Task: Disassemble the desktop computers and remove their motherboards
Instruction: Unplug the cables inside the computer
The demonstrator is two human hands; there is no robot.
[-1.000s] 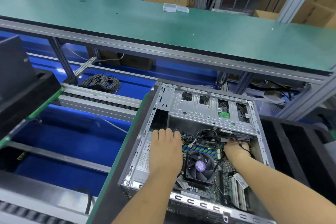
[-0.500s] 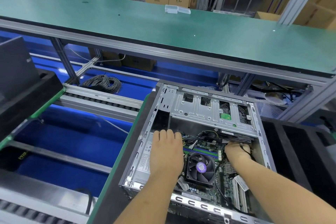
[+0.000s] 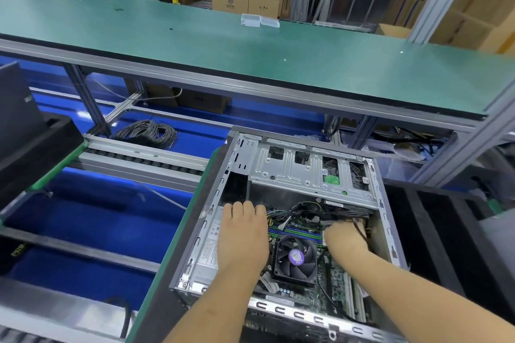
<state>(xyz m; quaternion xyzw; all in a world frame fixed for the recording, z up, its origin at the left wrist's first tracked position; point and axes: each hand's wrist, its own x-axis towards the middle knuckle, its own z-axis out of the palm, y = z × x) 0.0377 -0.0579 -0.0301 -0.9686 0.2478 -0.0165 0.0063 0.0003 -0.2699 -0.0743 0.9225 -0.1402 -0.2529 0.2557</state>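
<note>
The open desktop computer (image 3: pixel 292 217) lies on its side on the worktop (image 3: pixel 156 312) — motherboard (image 3: pixel 331 278) still inside. Left hand (image 3: pixel 241 234) rests flat on the power supply (image 3: pixel 207 248); right hand (image 3: pixel 345 237) grips cables (image 3: pixel 359 227) beside the fan (image 3: pixel 296 257).

Both bare forearms reach forward and slightly inward from the bottom of the view, sleeves nowhere in sight. The left hand (image 3: pixel 242 234) lies palm down, back of the hand up, fingers held together and pointing away from the person, fairly straight, with their tips bending a little downward at the far end. The wrist runs straight in line with the forearm. The right hand (image 3: pixel 345 237) sits further right and at about the same reach, turned so the knuckles face up and the fingers curl under and forward; what they close on cannot be made out. The hands stay apart, not touching each other.
</note>
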